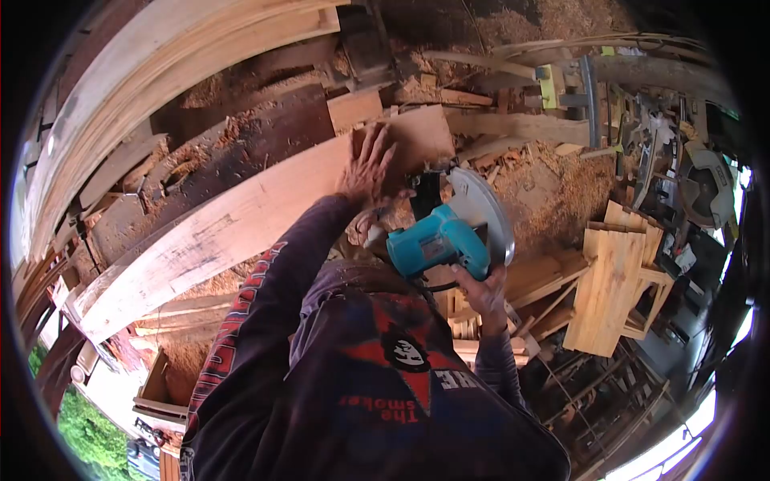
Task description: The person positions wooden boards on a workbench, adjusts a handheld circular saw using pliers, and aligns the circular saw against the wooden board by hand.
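Observation:
A long pale wooden plank (257, 200) runs diagonally from the lower left to the upper middle. My left hand (367, 167) lies flat on it near its right end, fingers stretched out. My right hand (484, 292) is wrapped round the rear handle of a teal circular saw (433, 244). The saw's silver blade guard (483, 210) faces right, and its front reaches close to the plank's right end. Whether the blade touches the wood is hidden.
Sawdust and offcuts (537, 184) cover the ground beyond the saw. Stacked long boards (160, 80) curve along the upper left. Yellowish wooden panels (605, 280) stand at the right, below a mitre saw (706, 188). A wooden box (160, 393) holds sawdust at the lower left.

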Demonstrator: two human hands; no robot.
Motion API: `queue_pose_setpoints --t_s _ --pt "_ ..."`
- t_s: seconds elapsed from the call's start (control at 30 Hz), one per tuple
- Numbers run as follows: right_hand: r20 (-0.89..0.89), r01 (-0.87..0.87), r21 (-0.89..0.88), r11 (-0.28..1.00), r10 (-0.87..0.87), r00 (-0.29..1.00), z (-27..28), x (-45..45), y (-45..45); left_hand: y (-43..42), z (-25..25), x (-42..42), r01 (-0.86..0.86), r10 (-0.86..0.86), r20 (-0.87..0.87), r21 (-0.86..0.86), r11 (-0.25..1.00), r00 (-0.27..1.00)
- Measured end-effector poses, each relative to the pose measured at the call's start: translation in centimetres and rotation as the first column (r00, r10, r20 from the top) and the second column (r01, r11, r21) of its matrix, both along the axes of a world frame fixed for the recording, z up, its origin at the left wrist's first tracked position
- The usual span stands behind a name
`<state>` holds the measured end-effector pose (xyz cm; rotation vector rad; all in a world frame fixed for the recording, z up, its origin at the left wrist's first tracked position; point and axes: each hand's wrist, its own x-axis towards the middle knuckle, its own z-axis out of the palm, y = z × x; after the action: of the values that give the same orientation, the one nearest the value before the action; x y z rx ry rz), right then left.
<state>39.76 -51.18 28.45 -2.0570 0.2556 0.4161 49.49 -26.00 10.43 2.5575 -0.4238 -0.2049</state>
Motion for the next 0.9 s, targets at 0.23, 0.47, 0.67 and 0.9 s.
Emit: queue_pose_setpoints --t_s 0.23,0.47,0.67,0.9 --pt "0.022 0.034 -0.175 0.984 -0.031 0.999 1.0 1.1 1.6 -1.4 0.6 0.3 -0.023 0.019 0.040 0.107 0.994 0.999" --pt "-0.086 -0.033 -0.087 0.996 0.025 0.996 1.6 2.8 2.5 -1.6 0.0 -0.2 -0.181 0.180 0.027 0.029 0.983 0.983" --pt "-0.098 -0.012 -0.120 0.993 0.000 0.995 2.0 3.2 3.4 -1.4 -0.5 -0.1 -0.202 0.203 0.007 -0.009 0.979 0.979" --pt "-0.254 0.046 -0.160 0.986 -0.086 0.963 3.3 6.2 5.7 -1.5 -0.9 0.0 -0.254 0.255 0.000 -0.084 0.964 0.967"
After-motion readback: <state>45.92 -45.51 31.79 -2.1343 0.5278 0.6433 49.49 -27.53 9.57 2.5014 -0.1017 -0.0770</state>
